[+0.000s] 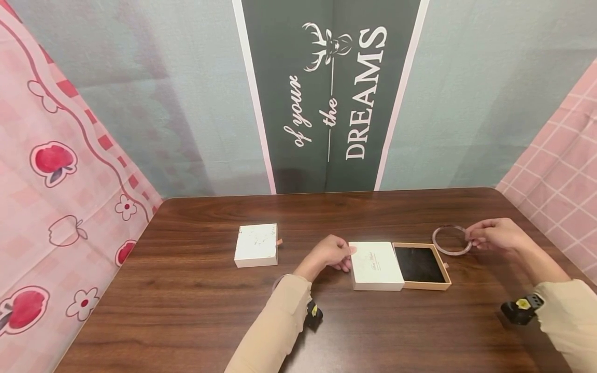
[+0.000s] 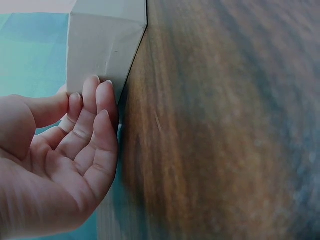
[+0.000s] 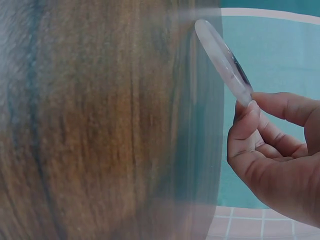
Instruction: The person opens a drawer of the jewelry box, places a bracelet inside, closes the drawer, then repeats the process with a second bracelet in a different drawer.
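Note:
My right hand [image 1: 496,234] pinches a pale, marbled bangle [image 1: 436,239] by its edge between thumb and fingers. In the right wrist view the bangle [image 3: 222,60] appears nearly edge-on, tilted. Left of it lies a white slide-out jewellery box [image 1: 375,264] with small lettering on its sleeve. Its drawer [image 1: 449,280], tan-edged with a black lining [image 1: 420,264], is pulled out to the right. At the sleeve's left side, my left hand [image 1: 330,253] holds the edge, one fingertip on top. The left wrist view shows its fingers against the box's side [image 2: 102,45].
A second white box [image 1: 256,243] with a small orange tab [image 1: 280,242] stands closed on the left of the wooden table [image 1: 196,311]. Part of a pale ring [image 1: 278,281] shows beside the left sleeve. Printed cloth hangs behind and on both sides.

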{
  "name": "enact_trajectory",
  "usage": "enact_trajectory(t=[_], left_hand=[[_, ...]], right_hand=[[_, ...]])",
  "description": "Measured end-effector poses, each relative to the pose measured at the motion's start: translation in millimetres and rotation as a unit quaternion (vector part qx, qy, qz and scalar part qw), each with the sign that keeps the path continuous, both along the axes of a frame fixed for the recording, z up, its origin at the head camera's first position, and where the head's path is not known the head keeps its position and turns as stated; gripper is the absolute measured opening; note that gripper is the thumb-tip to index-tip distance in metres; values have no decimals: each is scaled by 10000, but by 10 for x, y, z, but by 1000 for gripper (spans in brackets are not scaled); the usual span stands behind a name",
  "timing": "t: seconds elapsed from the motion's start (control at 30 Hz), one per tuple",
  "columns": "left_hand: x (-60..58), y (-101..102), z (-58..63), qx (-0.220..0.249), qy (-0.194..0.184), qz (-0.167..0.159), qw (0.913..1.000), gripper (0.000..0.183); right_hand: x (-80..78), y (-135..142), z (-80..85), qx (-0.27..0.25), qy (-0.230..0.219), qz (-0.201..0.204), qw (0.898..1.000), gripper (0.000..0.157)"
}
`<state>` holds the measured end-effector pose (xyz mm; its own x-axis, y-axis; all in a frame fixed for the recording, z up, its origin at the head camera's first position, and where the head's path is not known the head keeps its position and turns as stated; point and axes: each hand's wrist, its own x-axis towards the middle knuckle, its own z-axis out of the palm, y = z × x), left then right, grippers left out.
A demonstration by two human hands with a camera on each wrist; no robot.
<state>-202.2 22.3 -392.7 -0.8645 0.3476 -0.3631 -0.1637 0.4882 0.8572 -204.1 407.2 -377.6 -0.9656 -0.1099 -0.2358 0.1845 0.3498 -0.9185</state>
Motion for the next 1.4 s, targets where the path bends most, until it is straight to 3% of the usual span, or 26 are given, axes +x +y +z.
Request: enact_trajectory(t=[0.7,0.97,1.4], left_hand=[[6,4,-6,-39,103,-20,9999,31],[12,-3,6,10,73,-17,10000,31],[19,-11,4,43,43,9,10000,30]], right_hand=[[30,-136,320,391,205,-8,9990,25],[48,-195,452,200,279,145,9993,32],[152,-349,542,558,444,249,9971,22]])
